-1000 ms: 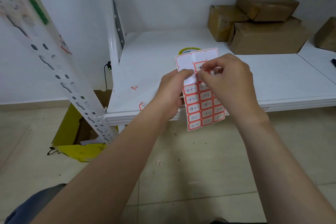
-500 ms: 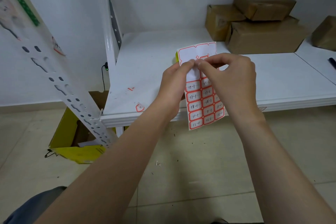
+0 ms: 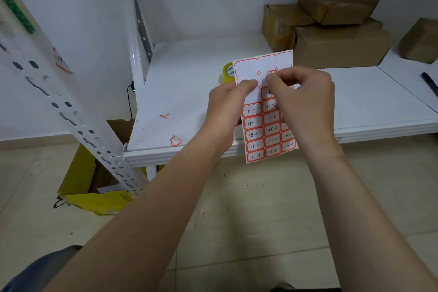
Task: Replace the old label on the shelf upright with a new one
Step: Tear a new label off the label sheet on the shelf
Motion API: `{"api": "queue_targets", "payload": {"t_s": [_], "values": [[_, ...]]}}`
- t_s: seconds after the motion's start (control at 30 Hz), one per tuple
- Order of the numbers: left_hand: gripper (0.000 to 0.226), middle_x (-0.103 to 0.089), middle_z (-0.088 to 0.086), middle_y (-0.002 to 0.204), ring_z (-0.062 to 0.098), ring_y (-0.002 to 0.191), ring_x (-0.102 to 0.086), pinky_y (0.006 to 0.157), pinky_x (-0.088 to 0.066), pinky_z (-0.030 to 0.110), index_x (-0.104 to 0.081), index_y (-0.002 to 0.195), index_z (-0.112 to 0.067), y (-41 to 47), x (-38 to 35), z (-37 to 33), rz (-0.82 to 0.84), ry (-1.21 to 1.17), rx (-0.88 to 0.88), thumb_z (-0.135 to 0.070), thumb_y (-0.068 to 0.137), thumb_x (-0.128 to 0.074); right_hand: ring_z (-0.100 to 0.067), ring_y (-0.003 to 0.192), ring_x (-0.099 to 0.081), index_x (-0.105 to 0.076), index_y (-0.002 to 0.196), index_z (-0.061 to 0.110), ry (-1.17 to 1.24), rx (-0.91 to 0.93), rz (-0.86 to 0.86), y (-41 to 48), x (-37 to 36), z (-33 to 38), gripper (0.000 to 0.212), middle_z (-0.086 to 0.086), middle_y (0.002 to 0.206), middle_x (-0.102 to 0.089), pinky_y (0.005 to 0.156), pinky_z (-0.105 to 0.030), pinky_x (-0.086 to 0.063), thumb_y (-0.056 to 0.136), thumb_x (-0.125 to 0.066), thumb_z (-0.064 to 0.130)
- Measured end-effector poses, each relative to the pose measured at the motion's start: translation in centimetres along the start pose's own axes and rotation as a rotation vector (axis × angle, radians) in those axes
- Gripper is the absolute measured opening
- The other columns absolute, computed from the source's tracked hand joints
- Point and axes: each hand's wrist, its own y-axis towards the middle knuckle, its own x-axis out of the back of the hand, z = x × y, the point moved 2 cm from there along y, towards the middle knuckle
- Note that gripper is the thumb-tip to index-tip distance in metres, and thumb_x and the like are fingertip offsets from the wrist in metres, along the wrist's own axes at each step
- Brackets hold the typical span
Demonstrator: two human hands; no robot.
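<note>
I hold a sheet of red-bordered labels (image 3: 265, 130) upright over the front edge of the white shelf (image 3: 189, 92). My left hand (image 3: 227, 106) pinches the sheet's left edge near the top. My right hand (image 3: 305, 99) pinches one small label (image 3: 271, 74) with thumb and forefinger, partly lifted off the sheet's upper part. The white perforated shelf upright (image 3: 59, 102) slants across the left, with a worn red-edged label (image 3: 60, 63) stuck on it. Two torn label scraps, one (image 3: 175, 141) near the shelf's front edge and one (image 3: 164, 115) further back, lie on the shelf.
A yellow tape roll (image 3: 227, 73) stands on the shelf behind the sheet. Brown parcels (image 3: 336, 38) are stacked at the back right, another (image 3: 422, 40) at far right, and a black pen (image 3: 430, 84) lies nearby. A yellow cardboard box (image 3: 94, 187) sits on the tiled floor under the shelf.
My right thumb and forefinger have worked at a label near the sheet's top and lifted it further. The sheet has shifted slightly up and right; the view moved a little.
</note>
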Motion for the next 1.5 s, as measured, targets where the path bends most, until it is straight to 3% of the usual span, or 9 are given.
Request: {"api": "queue_targets", "payload": {"t_s": [0.23, 0.33, 0.43, 0.6, 0.83, 1.03, 1.2, 1.37, 1.5], "values": [[0.028, -0.079, 0.003, 0.114, 0.023, 0.101, -0.075, 0.094, -0.061, 0.042, -0.066, 0.126, -0.02, 0.9, -0.9, 0.4, -0.033, -0.079, 0.102, -0.031, 0.101, -0.066, -0.01, 0.085, -0.074, -0.079, 0.099, 0.029, 0.055, -0.078, -0.027, 0.3, 0.5, -0.5, 0.015, 0.014, 0.096, -0.077, 0.083, -0.044, -0.067, 0.099, -0.07, 0.04], [0.019, -0.08, 0.001, 0.11, 0.022, 0.098, -0.076, 0.096, -0.061, 0.042, -0.067, 0.118, -0.022, 1.3, -1.7, 0.3, -0.031, -0.06, 0.118, -0.031, 0.101, -0.066, -0.012, 0.083, -0.076, -0.077, 0.095, 0.032, 0.084, -0.101, -0.048, 0.5, 1.1, -0.8, 0.011, 0.014, 0.095, -0.078, 0.082, -0.045, -0.067, 0.099, -0.07, 0.04], [0.01, -0.081, 0.0, 0.101, 0.018, 0.085, -0.071, 0.076, -0.052, 0.033, -0.066, 0.093, -0.027, 1.8, -2.3, 0.1, -0.027, -0.025, 0.127, -0.031, 0.101, -0.066, -0.014, 0.081, -0.076, -0.075, 0.092, 0.033, 0.104, -0.131, -0.072, 0.7, 1.7, -1.2, 0.01, 0.013, 0.092, -0.078, 0.081, -0.045, -0.068, 0.098, -0.071, 0.039], [0.022, -0.081, 0.004, 0.11, 0.022, 0.092, -0.074, 0.071, -0.053, 0.032, -0.068, 0.12, -0.022, 3.2, -3.4, 0.6, -0.032, -0.035, 0.146, -0.03, 0.1, -0.067, -0.014, 0.08, -0.076, -0.076, 0.089, 0.033, 0.109, -0.125, -0.093, 1.0, 1.9, -1.4, 0.013, 0.016, 0.087, -0.076, 0.078, -0.047, -0.068, 0.097, -0.069, 0.041], [0.027, -0.077, 0.009, 0.119, 0.025, 0.088, -0.072, 0.061, -0.058, 0.028, -0.062, 0.129, -0.016, 5.7, -6.3, 0.8, 0.031, -0.139, 0.231, -0.018, 0.102, -0.063, -0.016, 0.078, -0.078, -0.076, 0.081, 0.032, 0.162, -0.147, -0.129, 1.6, 2.4, -2.0, 0.017, 0.019, 0.082, -0.077, 0.078, -0.05, -0.066, 0.09, -0.069, 0.045], [0.028, -0.076, 0.013, 0.095, 0.031, 0.087, -0.077, 0.073, -0.065, 0.04, -0.059, 0.13, 0.0, 7.5, -8.1, 0.0, 0.075, -0.129, 0.208, -0.002, 0.102, -0.055, -0.02, 0.076, -0.077, -0.077, 0.081, 0.028, 0.192, -0.175, -0.142, 1.9, 2.9, -2.2, 0.015, 0.016, 0.08, -0.077, 0.074, -0.053, -0.066, 0.088, -0.068, 0.038], [0.017, -0.064, 0.01, 0.08, 0.02, 0.06, -0.071, 0.059, -0.061, 0.025, -0.051, 0.121, 0.001, 7.5, -7.8, -0.8, 0.094, -0.099, 0.171, -0.001, 0.104, -0.051, -0.022, 0.075, -0.077, -0.078, 0.081, 0.026, 0.199, -0.171, -0.136, 2.0, 2.7, -2.5, 0.016, 0.012, 0.078, -0.077, 0.075, -0.053, -0.066, 0.086, -0.067, 0.036], [0.021, -0.066, 0.008, 0.104, 0.028, 0.106, -0.073, 0.071, -0.065, 0.029, -0.067, 0.122, -0.002, 7.3, -6.0, -1.3, 0.053, -0.119, 0.106, -0.003, 0.102, -0.06, -0.019, 0.078, -0.077, -0.079, 0.083, 0.027, 0.202, -0.17, -0.124, 2.0, 2.4, -2.4, 0.015, 0.015, 0.079, -0.077, 0.079, -0.052, -0.065, 0.088, -0.068, 0.036], [0.019, -0.07, -0.002, 0.093, 0.017, 0.078, -0.069, 0.062, -0.054, 0.024, -0.077, 0.113, -0.015, 5.7, -3.9, -2.3, 0.027, -0.022, -0.025, -0.023, 0.098, -0.07, -0.019, 0.074, -0.077, -0.078, 0.08, 0.028, 0.202, -0.149, -0.099, 1.8, 1.6, -1.7, 0.014, 0.013, 0.077, -0.077, 0.076, -0.052, -0.066, 0.088, -0.069, 0.036]]}}
